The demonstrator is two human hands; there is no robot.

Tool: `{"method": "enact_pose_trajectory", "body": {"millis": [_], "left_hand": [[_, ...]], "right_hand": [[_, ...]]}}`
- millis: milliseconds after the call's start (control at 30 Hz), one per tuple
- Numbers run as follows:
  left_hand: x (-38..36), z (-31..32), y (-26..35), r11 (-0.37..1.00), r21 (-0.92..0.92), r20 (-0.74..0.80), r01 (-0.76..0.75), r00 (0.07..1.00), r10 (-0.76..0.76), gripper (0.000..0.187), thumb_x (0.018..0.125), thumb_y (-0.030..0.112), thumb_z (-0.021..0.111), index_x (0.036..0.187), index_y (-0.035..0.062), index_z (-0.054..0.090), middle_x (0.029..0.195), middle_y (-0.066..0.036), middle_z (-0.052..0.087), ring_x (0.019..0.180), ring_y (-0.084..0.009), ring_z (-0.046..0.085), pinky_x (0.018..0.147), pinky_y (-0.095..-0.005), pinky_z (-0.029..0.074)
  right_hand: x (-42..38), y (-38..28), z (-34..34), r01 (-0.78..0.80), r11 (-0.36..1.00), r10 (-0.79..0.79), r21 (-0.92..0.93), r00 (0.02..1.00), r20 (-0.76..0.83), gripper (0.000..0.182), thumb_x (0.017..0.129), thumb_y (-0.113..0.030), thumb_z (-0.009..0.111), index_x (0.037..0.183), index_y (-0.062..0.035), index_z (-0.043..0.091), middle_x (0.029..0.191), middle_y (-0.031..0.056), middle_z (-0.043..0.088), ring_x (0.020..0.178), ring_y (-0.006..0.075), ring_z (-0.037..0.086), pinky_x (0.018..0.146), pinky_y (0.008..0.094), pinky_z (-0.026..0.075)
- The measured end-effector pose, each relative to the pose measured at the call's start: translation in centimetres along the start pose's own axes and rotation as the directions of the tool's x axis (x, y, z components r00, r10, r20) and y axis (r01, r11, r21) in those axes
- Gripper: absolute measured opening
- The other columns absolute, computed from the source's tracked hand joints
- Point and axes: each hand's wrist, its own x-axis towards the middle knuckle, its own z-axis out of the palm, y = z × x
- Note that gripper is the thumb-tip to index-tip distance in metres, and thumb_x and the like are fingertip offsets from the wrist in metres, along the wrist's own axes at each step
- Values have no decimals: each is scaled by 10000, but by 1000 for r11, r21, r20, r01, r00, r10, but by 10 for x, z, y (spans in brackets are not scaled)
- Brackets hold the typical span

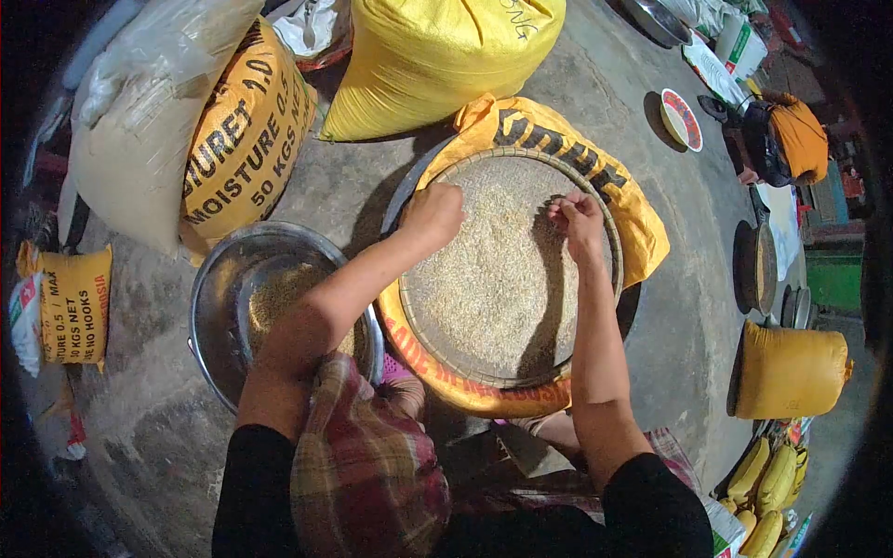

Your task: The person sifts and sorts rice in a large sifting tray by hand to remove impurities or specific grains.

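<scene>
A round woven winnowing tray (611, 265) with a pale rim holds a spread layer of pale grain (498, 279). It rests on an orange printed sack (642, 228) draped over a wide round container, whose dark edge shows at the left. My left hand (433, 216) is closed in a fist at the tray's upper left edge; whatever is inside it is hidden. Over the right part of the tray, my right hand (580, 223) has its fingertips drawn together in a pinch, above the grain. Anything between those fingertips is too small to make out.
A metal basin (216, 279) with darker grain stands left of the tray, partly under my left forearm. Full sacks (437, 74) stand behind it. To the right are a red-patterned bowl (682, 121), a dark pan (755, 265), a yellow sack (791, 372) and yellow bundles (777, 479).
</scene>
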Motion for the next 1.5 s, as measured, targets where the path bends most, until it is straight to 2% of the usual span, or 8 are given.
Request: {"method": "enact_pose_trajectory", "body": {"millis": [233, 333, 433, 733, 1067, 1133, 1367, 1500], "left_hand": [[9, 7, 2, 985, 169, 73, -34, 997, 22, 94, 756, 6, 547, 755, -51, 621, 813, -264, 615, 793, -371, 631, 684, -423, 513], [7, 0, -10, 993, -111, 148, 42, 989, -25, 81, 791, 38, 572, 791, -41, 586, 774, -209, 613, 726, -301, 628, 639, -368, 505], [0, -10, -21, 557, -775, 297, 299, 950, -96, 158, 800, 117, 592, 753, -32, 610, 768, -178, 641, 717, -208, 639, 620, -337, 512], [-19, -10, 2, 973, 229, 94, -35, 995, 14, 132, 724, 12, 543, 790, -13, 655, 796, -218, 637, 789, -356, 637, 679, -430, 510], [-17, -18, -25, 973, -231, 150, -18, 987, 54, 89, 746, 57, 602, 811, -4, 591, 738, -170, 597, 687, -274, 609, 622, -349, 494], [-17, -21, -30, 614, -732, 327, 294, 943, -62, 66, 765, 19, 562, 825, 0, 581, 719, -110, 605, 646, -181, 591, 576, -280, 481], [-6, -34, -29, 493, -753, 426, 435, 894, -138, 190, 783, 94, 628, 954, 12, 614, 748, -28, 590, 654, -96, 560, 587, -230, 468], [-4, -20, -19, 788, -550, 308, 277, 944, -117, 133, 759, 103, 639, 854, 11, 646, 737, -75, 619, 668, -155, 605, 601, -275, 482]], "right_hand": [[-8, -4, 18, 133, 849, -31, -512, 979, 203, 50, 788, -53, 650, 816, -28, 616, 730, -6, 594, 633, 67, 513, 582, 221, 425], [-14, -2, 43, 178, 738, 22, -651, 957, 288, 105, 772, -94, 686, 801, -12, 627, 706, -1, 606, 649, 79, 538, 610, 240, 442], [-27, -12, 59, 380, 393, 16, -837, 908, 420, 114, 828, -118, 636, 797, -11, 614, 717, -21, 591, 662, 58, 518, 609, 222, 428], [-43, -18, 41, 37, 909, 109, -416, 940, 322, 142, 873, -185, 595, 811, -57, 596, 666, -53, 513, 561, 46, 417, 506, 216, 339], [-53, -11, 70, -231, 972, 232, -47, 902, 365, 54, 880, -80, 548, 853, -33, 556, 748, 8, 554, 634, 74, 499, 567, 211, 418], [-48, -1, 76, -37, 966, 148, -255, 889, 433, 38, 861, -54, 569, 877, -22, 557, 798, 17, 577, 660, 92, 531, 602, 229, 455], [-47, 18, 103, 488, 539, -155, -687, 859, 489, 99, 741, -77, 654, 805, -7, 625, 804, 174, 628, 757, 314, 615, 696, 360, 482], [-50, 14, 97, 480, 537, -131, -694, 860, 494, 102, 772, -88, 598, 817, 1, 619, 832, 195, 625, 787, 357, 607, 706, 370, 476]]}}
